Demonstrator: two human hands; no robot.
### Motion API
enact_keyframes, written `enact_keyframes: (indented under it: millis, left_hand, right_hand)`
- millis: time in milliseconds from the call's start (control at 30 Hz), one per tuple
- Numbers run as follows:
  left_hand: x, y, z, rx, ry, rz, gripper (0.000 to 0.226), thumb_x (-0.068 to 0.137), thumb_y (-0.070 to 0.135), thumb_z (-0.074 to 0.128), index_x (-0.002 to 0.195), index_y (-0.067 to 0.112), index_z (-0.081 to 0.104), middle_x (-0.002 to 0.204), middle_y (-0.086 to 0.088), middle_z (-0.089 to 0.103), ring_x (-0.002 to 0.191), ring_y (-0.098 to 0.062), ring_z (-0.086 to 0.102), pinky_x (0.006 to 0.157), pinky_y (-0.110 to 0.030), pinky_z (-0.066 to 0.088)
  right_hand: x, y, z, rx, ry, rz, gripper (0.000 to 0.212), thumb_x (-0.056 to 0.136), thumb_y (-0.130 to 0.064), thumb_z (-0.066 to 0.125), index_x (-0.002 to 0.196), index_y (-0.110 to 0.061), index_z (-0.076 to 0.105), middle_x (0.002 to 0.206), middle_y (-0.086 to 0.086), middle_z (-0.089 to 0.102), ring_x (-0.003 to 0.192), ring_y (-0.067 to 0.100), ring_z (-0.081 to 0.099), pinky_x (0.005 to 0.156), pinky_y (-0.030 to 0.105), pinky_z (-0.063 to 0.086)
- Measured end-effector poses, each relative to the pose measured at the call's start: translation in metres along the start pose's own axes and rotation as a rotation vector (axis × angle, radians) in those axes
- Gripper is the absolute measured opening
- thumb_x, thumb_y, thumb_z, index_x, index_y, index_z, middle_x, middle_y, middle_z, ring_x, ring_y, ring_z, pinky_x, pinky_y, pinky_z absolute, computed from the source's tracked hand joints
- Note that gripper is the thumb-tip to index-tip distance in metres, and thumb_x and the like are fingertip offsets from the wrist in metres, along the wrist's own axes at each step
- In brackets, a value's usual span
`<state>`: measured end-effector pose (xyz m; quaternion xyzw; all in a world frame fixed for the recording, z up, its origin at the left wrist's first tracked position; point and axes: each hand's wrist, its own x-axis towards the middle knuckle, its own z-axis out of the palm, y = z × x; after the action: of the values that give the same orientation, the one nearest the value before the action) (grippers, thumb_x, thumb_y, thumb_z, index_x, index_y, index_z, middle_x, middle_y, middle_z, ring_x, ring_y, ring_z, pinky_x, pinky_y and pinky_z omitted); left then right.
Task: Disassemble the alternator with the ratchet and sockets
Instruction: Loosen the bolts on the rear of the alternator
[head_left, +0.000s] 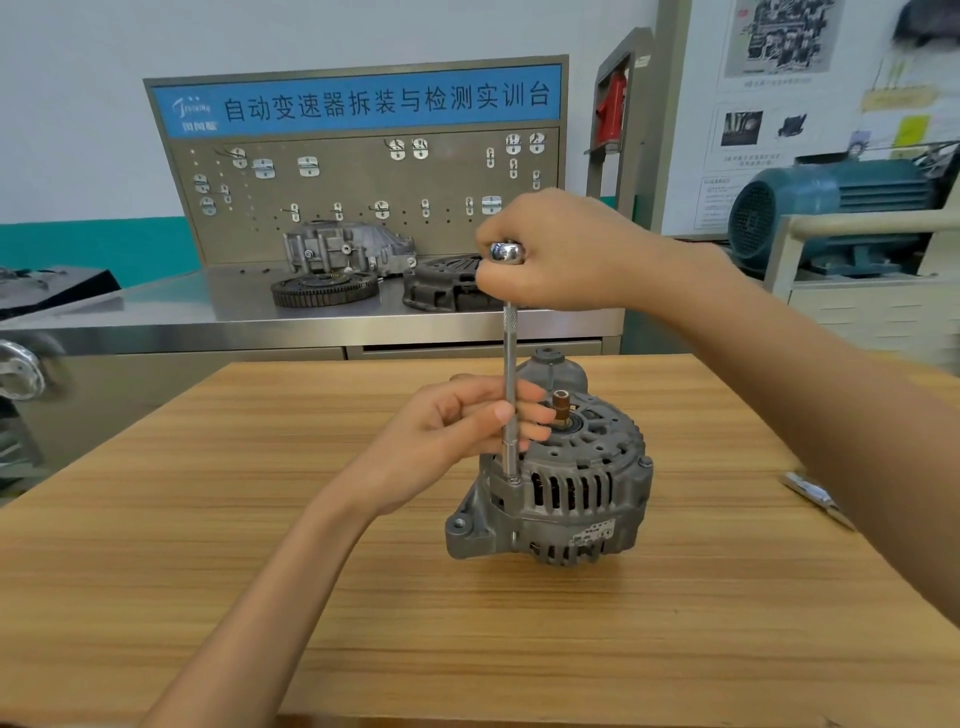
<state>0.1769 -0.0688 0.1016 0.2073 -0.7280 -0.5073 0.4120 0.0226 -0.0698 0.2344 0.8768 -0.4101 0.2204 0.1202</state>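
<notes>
Below both hands (550, 249), alternator (566, 488).

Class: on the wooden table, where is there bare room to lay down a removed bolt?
Bare wood lies left of the alternator, beyond the left hand, and along the table near edge. The right side is tighter: a small tool lies there under the right forearm.

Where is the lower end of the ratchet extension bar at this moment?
In the head view, the extension bar stands upright, its lower end on a bolt at the alternator's left upper edge, just below the left hand.
</notes>
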Motion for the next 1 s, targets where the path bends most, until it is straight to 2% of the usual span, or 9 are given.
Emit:
enact_keyframes:
  millis: [167, 300, 467, 567, 633, 700, 767, 867, 1000]
  left_hand:
    - [-0.004, -0.001, -0.002, -0.038, -0.023, -0.024, 0.034, 0.085, 0.022, 0.06, 0.119, 0.016, 0.06, 0.115, -0.001, 0.07, 0.111, -0.017, 0.065, 0.09, -0.024, 0.052]
    - [-0.003, -0.004, 0.002, -0.011, 0.029, -0.05, 0.029, 0.084, 0.013, 0.058, 0.113, 0.015, 0.062, 0.11, -0.002, 0.072, 0.107, -0.018, 0.067, 0.089, -0.025, 0.053]
    - [-0.005, -0.004, 0.004, 0.087, 0.078, -0.054, 0.027, 0.082, 0.02, 0.061, 0.109, 0.02, 0.065, 0.108, 0.0, 0.073, 0.106, -0.019, 0.067, 0.096, -0.033, 0.051]
    - [-0.004, -0.005, 0.007, 0.084, 0.119, -0.058, 0.027, 0.079, 0.022, 0.063, 0.105, 0.021, 0.067, 0.102, 0.001, 0.074, 0.102, -0.015, 0.069, 0.095, -0.034, 0.052]
    - [-0.003, -0.006, 0.008, 0.077, 0.145, -0.064, 0.028, 0.077, 0.024, 0.065, 0.104, 0.022, 0.068, 0.099, 0.001, 0.075, 0.1, -0.014, 0.069, 0.094, -0.034, 0.052]
    - [-0.004, -0.007, 0.009, 0.046, 0.161, -0.059, 0.026, 0.077, 0.025, 0.067, 0.102, 0.023, 0.07, 0.098, -0.002, 0.075, 0.1, -0.016, 0.07, 0.091, -0.032, 0.054]
    - [-0.004, -0.008, 0.009, 0.027, 0.155, -0.049, 0.023, 0.076, 0.031, 0.07, 0.099, 0.027, 0.073, 0.098, -0.002, 0.075, 0.1, -0.017, 0.07, 0.091, -0.033, 0.054]
    - [-0.005, -0.009, 0.01, 0.029, 0.147, -0.059, 0.016, 0.08, 0.029, 0.067, 0.093, 0.034, 0.075, 0.094, 0.0, 0.075, 0.099, -0.018, 0.07, 0.092, -0.034, 0.054]
    - [-0.006, -0.009, 0.013, 0.022, 0.14, -0.049, 0.018, 0.084, 0.02, 0.061, 0.091, 0.029, 0.074, 0.084, 0.0, 0.074, 0.089, -0.014, 0.07, 0.079, -0.021, 0.053]
  right_hand:
    - [0.005, -0.007, -0.001, -0.026, -0.046, 0.018, 0.034, 0.086, -0.024, 0.049, 0.058, -0.015, 0.035, 0.053, -0.001, 0.032, 0.05, 0.013, 0.029, 0.051, 0.028, 0.021]
    - [0.001, -0.011, 0.003, -0.183, 0.0, 0.098, 0.037, 0.089, -0.029, 0.046, 0.058, -0.015, 0.032, 0.057, -0.001, 0.035, 0.051, 0.012, 0.03, 0.049, 0.026, 0.019]
    - [-0.006, -0.028, 0.002, -0.328, 0.076, 0.213, 0.037, 0.091, -0.026, 0.045, 0.06, -0.015, 0.03, 0.059, -0.001, 0.034, 0.05, 0.013, 0.03, 0.048, 0.025, 0.017]
    - [-0.008, -0.038, 0.014, -0.471, 0.181, 0.364, 0.036, 0.091, -0.014, 0.049, 0.062, -0.012, 0.027, 0.06, 0.0, 0.029, 0.049, 0.014, 0.025, 0.048, 0.026, 0.011]
    - [-0.01, -0.041, 0.023, -0.509, 0.294, 0.41, 0.027, 0.091, -0.012, 0.048, 0.072, -0.011, 0.029, 0.06, 0.0, 0.025, 0.048, 0.014, 0.022, 0.048, 0.026, 0.01]
    - [-0.013, -0.039, 0.032, -0.508, 0.405, 0.372, 0.02, 0.095, -0.022, 0.041, 0.083, -0.013, 0.028, 0.063, -0.001, 0.029, 0.051, 0.016, 0.027, 0.05, 0.028, 0.016]
    - [-0.016, -0.033, 0.038, -0.525, 0.488, 0.296, 0.025, 0.097, -0.036, 0.036, 0.085, -0.016, 0.029, 0.07, 0.0, 0.035, 0.063, 0.019, 0.033, 0.061, 0.031, 0.021]
    - [-0.017, -0.025, 0.042, -0.417, 0.619, 0.221, 0.029, 0.095, -0.041, 0.034, 0.078, -0.018, 0.034, 0.066, -0.003, 0.037, 0.068, 0.02, 0.033, 0.071, 0.033, 0.016]
    - [-0.012, -0.029, 0.051, 0.085, 0.759, 0.153, 0.03, 0.09, -0.029, 0.046, 0.064, -0.018, 0.036, 0.055, -0.013, 0.03, 0.069, 0.016, 0.038, 0.076, 0.035, 0.024]
